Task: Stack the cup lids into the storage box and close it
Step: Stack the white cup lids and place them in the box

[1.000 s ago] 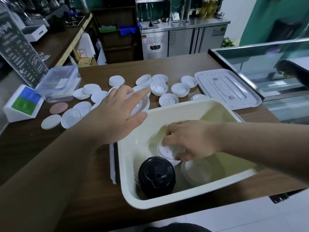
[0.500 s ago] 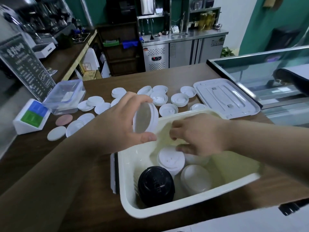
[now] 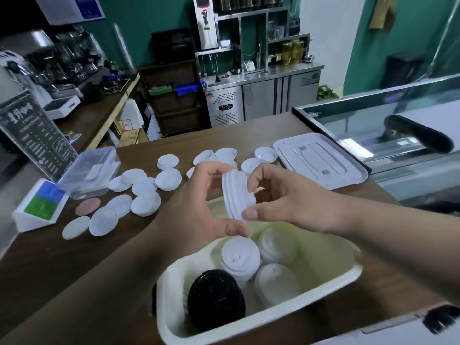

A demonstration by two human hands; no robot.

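because the left hand (image 3: 199, 202) and right hand (image 3: 293, 202) close around it, part of the stack of white lids (image 3: 236, 192) is hidden; the fingers (image 3: 251, 214) of both hands pinch its rim, holding it on edge above the storage box (image 3: 326, 255). the box sits on a brown tabletop (image 3: 74, 257) in a café, with more white stacks (image 3: 240, 257) and a black lid (image 3: 214, 297) inside. loose lids (image 3: 146, 192) lie scattered beyond, with the box cover (image 3: 321, 165) beside a glass case (image 3: 398, 125).
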